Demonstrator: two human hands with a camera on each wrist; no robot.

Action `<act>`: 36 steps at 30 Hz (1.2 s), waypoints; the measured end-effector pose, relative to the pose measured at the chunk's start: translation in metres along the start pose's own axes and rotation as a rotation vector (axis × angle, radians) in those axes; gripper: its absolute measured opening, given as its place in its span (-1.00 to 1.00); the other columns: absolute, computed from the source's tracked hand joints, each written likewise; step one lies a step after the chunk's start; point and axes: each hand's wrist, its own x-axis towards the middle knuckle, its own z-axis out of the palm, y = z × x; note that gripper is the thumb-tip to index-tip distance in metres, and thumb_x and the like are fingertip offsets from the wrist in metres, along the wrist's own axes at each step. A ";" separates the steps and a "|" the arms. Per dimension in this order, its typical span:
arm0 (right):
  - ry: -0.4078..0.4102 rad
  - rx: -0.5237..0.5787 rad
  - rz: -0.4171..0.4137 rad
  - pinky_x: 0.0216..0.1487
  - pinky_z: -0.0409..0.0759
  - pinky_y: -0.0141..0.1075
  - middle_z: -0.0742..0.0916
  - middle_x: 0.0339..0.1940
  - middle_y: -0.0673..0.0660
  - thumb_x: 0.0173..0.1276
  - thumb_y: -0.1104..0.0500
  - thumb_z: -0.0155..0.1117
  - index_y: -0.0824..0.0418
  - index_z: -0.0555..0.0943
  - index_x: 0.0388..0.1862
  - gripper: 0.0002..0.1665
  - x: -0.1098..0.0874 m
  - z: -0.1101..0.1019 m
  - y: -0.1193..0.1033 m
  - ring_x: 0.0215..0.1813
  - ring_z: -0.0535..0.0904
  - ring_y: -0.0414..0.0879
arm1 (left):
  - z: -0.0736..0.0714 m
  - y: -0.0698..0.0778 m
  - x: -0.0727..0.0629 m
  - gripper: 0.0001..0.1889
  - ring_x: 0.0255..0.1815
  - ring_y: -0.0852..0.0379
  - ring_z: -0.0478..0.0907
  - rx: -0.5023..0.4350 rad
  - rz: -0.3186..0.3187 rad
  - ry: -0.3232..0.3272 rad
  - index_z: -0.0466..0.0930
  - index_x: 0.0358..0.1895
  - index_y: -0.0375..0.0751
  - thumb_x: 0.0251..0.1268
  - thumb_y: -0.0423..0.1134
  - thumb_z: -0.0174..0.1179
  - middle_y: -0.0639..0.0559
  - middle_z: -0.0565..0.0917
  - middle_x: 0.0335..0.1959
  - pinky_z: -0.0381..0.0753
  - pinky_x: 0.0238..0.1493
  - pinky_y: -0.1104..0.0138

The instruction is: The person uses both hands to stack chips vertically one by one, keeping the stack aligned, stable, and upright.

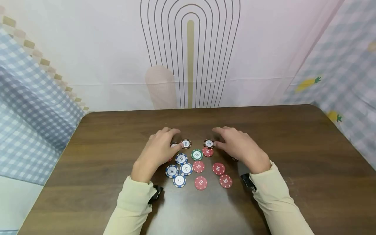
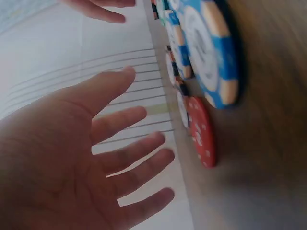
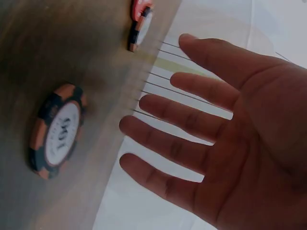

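Observation:
Poker chips lie spread on the wooden table between and under the two hands. My left hand (image 1: 160,147) hovers palm down over the left side of the spread, its thumb overlapping a black 100 chip (image 1: 186,144) in the head view. Its fingers are spread, holding nothing, with a red chip (image 2: 203,132) and a blue chip (image 2: 207,50) beyond them in the left wrist view. My right hand (image 1: 239,145) hangs over the right side, fingers loosely extended and holding nothing. Its thumb tip is at another black 100 chip (image 1: 209,143). One more black chip (image 3: 58,132) lies below this hand, mostly hidden from the head view.
Several blue 10 chips (image 1: 179,180) cluster at the left of the spread, touching or overlapping. A green 20 chip (image 1: 196,154) sits mid-spread, and red 10 chips (image 1: 200,183) lie toward the right. A patterned cloth (image 1: 117,58) hangs behind the table's (image 1: 279,124) far edge.

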 end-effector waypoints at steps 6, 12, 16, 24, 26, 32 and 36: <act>-0.038 0.001 -0.029 0.26 0.60 0.21 0.69 0.29 0.22 0.57 0.16 0.33 0.16 0.55 0.47 -0.47 0.002 0.003 0.001 0.29 0.62 0.14 | 0.002 0.014 -0.001 -0.52 0.24 -0.12 0.63 0.042 0.086 -0.040 0.65 0.31 -0.11 0.41 -0.03 0.42 -0.09 0.70 0.21 0.54 0.31 -0.14; -0.079 -0.031 -0.047 0.29 0.59 0.18 0.67 0.32 0.24 0.57 0.16 0.32 0.17 0.53 0.49 -0.45 0.002 0.002 0.002 0.34 0.61 0.17 | 0.008 0.032 0.000 -0.56 0.19 -0.10 0.66 0.102 0.139 -0.076 0.68 0.25 -0.07 0.39 -0.03 0.44 -0.06 0.72 0.14 0.59 0.25 -0.11; -0.081 -0.037 -0.063 0.28 0.61 0.15 0.68 0.28 0.26 0.56 0.18 0.34 0.21 0.54 0.47 -0.45 0.004 0.003 -0.001 0.29 0.63 0.16 | 0.013 0.038 -0.001 -0.60 0.10 -0.07 0.67 0.128 0.149 -0.095 0.70 0.20 -0.06 0.39 -0.03 0.45 -0.04 0.72 0.06 0.60 0.22 -0.09; -0.091 -0.055 -0.090 0.26 0.63 0.11 0.69 0.25 0.25 0.53 0.18 0.38 0.18 0.56 0.46 -0.44 0.003 0.010 -0.006 0.27 0.65 0.14 | 0.025 0.049 -0.006 -0.56 0.13 -0.16 0.66 0.215 0.163 -0.102 0.70 0.26 -0.07 0.36 -0.12 0.48 -0.13 0.70 0.10 0.62 0.16 -0.12; -0.094 -0.059 -0.096 0.24 0.64 0.10 0.69 0.23 0.24 0.52 0.19 0.40 0.18 0.56 0.45 -0.44 0.002 0.011 -0.007 0.26 0.65 0.13 | 0.028 0.050 -0.008 -0.56 0.14 -0.17 0.66 0.220 0.172 -0.103 0.70 0.29 -0.03 0.36 -0.16 0.47 -0.14 0.69 0.10 0.63 0.16 -0.12; -0.087 -0.054 -0.097 0.29 0.60 0.11 0.66 0.25 0.24 0.47 0.18 0.45 0.16 0.58 0.43 -0.42 0.002 0.011 -0.010 0.27 0.61 0.15 | 0.033 0.051 -0.007 -0.57 0.13 -0.17 0.65 0.220 0.179 -0.082 0.72 0.28 0.08 0.36 -0.19 0.47 -0.12 0.67 0.08 0.64 0.13 -0.13; -0.080 -0.044 -0.126 0.40 0.46 0.26 0.63 0.32 0.27 0.45 0.14 0.48 0.14 0.60 0.43 -0.41 0.002 0.012 -0.012 0.36 0.53 0.23 | 0.033 0.050 -0.005 -0.58 0.12 -0.17 0.66 0.232 0.182 -0.069 0.71 0.27 0.06 0.37 -0.15 0.47 -0.13 0.67 0.08 0.66 0.10 -0.11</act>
